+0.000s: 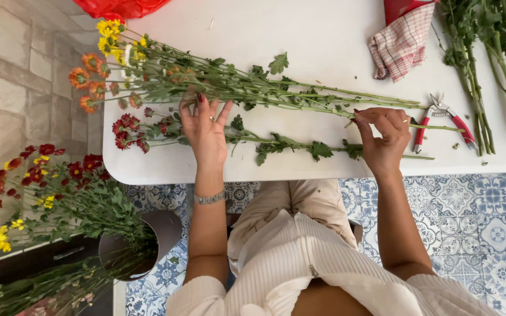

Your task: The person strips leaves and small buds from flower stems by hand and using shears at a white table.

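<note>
White rounded table (323,35): holds all cut material; its near edge runs in front of the seated person.

Bundle of long green stems with yellow and orange daisy-like blooms (218,82): lies flat across the table, flower heads to the far left, cut ends to the right.

Single leafy stem with dark red blooms (276,143): lies nearer the person, parallel to the bundle, red heads to the left.

Left hand (205,130): palm down, fingers spread wide and flat, resting on the leafy upper part of the bundle, between it and the red stem; it grips nothing.

Right hand (385,134): fingers curled together, thumb and fingertips pinched on thin stems near the bundle's cut ends.

Red-handled pruning shears (443,120): lying on the table just to the right of the right hand, untouched.

Red-and-white checked cloth (402,41): crumpled at the far right.

Loose green stems without blooms (487,64): piled at the far right edge.

Dark round bucket of red and yellow flowers (147,246): on the patterned tile floor, near left, beside the person's knee.
</note>
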